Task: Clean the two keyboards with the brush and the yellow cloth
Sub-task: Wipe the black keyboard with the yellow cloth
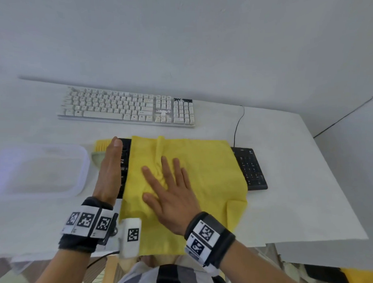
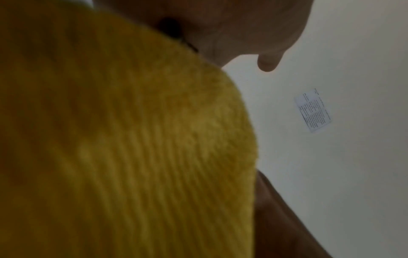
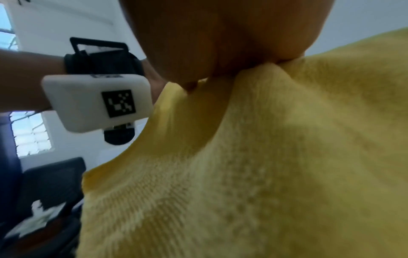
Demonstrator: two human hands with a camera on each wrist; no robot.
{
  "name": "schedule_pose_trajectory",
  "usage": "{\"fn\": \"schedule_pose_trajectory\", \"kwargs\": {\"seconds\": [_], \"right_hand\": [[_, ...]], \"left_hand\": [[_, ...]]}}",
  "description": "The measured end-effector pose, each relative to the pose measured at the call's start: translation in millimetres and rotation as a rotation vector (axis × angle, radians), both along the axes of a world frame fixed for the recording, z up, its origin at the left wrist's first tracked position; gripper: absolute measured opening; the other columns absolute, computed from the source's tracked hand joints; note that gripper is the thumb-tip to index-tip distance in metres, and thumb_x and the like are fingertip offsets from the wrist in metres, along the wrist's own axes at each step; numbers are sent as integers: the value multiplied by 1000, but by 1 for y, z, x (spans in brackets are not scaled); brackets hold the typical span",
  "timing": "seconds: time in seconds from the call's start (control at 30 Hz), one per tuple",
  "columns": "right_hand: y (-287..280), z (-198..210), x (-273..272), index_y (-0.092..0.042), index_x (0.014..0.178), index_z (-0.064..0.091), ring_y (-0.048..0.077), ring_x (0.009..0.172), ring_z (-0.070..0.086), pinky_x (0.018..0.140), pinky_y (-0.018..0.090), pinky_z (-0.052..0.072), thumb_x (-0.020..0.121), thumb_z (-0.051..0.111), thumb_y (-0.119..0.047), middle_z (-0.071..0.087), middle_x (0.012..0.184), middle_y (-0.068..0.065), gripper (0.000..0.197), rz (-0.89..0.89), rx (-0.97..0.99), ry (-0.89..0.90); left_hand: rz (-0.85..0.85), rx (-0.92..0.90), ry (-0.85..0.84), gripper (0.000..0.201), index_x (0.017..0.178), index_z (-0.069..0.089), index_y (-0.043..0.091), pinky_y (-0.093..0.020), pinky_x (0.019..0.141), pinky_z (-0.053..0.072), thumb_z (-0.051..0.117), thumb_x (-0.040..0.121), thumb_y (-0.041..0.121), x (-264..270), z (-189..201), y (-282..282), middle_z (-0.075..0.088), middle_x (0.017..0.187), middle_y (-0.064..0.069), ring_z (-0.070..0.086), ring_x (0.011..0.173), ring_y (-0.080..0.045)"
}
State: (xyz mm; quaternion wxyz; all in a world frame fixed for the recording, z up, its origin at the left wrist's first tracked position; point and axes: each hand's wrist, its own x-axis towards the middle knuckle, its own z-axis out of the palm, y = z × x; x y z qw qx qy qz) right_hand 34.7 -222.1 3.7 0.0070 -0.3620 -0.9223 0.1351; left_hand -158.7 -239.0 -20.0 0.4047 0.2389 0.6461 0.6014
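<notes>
The yellow cloth lies spread over the black keyboard, whose right end and left edge stick out. My right hand presses flat on the cloth with fingers spread. My left hand rests with straight fingers along the black keyboard's left end. The brush, with yellow bristles, lies just left of that hand, partly hidden. The white keyboard sits farther back. In the right wrist view the cloth bunches under my palm; the cloth fills the left wrist view.
A clear plastic container stands at the left of the white table. The black keyboard's cable runs back toward the wall. The table's front edge is close to my wrists, and its right edge slants past the black keyboard.
</notes>
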Motion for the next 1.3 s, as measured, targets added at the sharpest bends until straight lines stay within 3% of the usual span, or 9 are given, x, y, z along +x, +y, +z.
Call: {"fn": "schedule_pose_trajectory", "kwargs": {"seconds": [0.13,0.37,0.63,0.73,0.83,0.93,1.07,1.2,1.3], "right_hand": [[24,-5,34,-54,147,-8,26,147,-20,119,46,-9,94,8,-67,-12,162,-4,57,-40,20,-33],[101,-14,159,-60,131,-32,17,145,-24,121,45,-1,69,-17,-86,-23,159,-6,69,-403,-168,-233],[87,-13,151,-19,150,-17,22,145,-24,121,37,-5,77,-23,-69,-15,161,9,89,-328,-80,-247],[89,-17,165,-29,145,-23,12,143,-27,121,34,-4,76,-15,-76,-24,157,-3,84,-300,-167,-178],[108,-15,188,-22,151,-17,16,146,-20,121,34,-3,85,1,-74,-19,160,5,86,-439,-227,-213],[121,-10,198,-18,153,-12,20,148,-15,121,36,4,98,24,-58,-18,160,10,78,-586,-371,-178],[117,-7,201,-15,154,-7,22,150,-4,121,35,9,102,29,-47,-14,161,13,71,-556,-380,-147],[112,-2,221,-17,155,9,25,149,8,118,30,10,103,38,-36,3,162,12,62,-490,-329,-138],[119,-1,241,-14,152,23,32,142,27,114,32,22,102,46,-26,27,154,16,57,-450,-262,-194]], "left_hand": [[-8,-23,-32,96,140,60,25,-67,112,41,40,80,96,2,10,-3,63,140,-17,58,132,-40],[-60,52,-2,72,125,70,25,-62,107,47,34,95,79,8,30,-8,75,120,-7,69,117,-31],[-29,-28,49,88,148,53,35,-59,118,36,36,85,94,-1,13,-6,59,149,2,53,140,-23],[-29,-30,73,77,137,64,29,-60,111,44,34,93,85,4,25,-6,70,133,-2,63,127,-25],[-15,-15,88,63,123,72,27,-61,105,49,34,100,72,10,36,-6,76,115,-5,70,113,-28],[-13,-36,70,60,118,74,28,-61,104,50,34,102,69,14,40,-6,77,112,-5,72,109,-29],[8,-41,70,62,118,74,36,-61,106,48,33,96,77,17,45,-7,77,115,-3,70,113,-28],[26,-25,104,44,87,72,59,-64,100,50,33,87,78,23,58,-4,70,117,-20,67,111,-42],[30,-29,115,41,77,67,58,-69,98,49,33,86,78,24,62,-2,67,113,-24,64,113,-47]]}}
